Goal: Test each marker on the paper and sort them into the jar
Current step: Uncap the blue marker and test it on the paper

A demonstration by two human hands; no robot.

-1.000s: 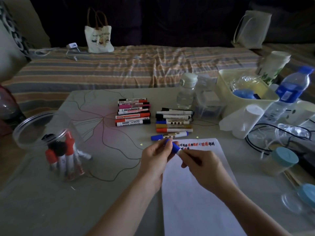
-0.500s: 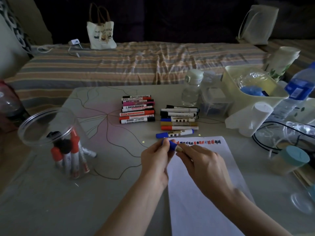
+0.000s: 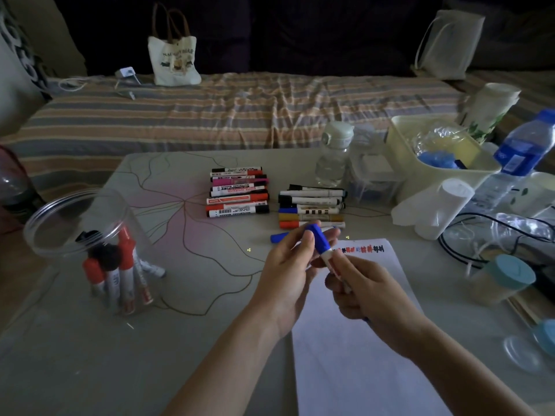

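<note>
- Risk one: the cap (image 3: pixel 315 237) looked pressed onto the marker (image 3: pixel 326 259), but I couldn't tell if it had seated; a loose cap could pop off on the way to the jar (image 3: pixel 90 235) and the tip would dry or smear.
- Risk two: the jar stood well apart at 9 o'clock, near the counter's (image 3: pixel 210 340) left edge, packed with upright markers; a hard drop could knock it or bounce off them.
- Risk three: a sweep left could clip the loose blue marker (image 3: pixel 279 236) just beyond the hands, or the rows (image 3: pixel 310 205) at 12 o'clock.
- Left hand (image 3: pixel 288 274): raised over the counter, fingers curled round the blue cap end, thumb toward the body.
- Right hand (image 3: pixel 369 292): just beside it at 3 o'clock, pinching the white barrel, marker tilted up toward 11 o'clock.
- Marker sat between both hands, above the top left corner of the paper (image 3: pixel 375 355), whose top edge carried test marks.
</note>
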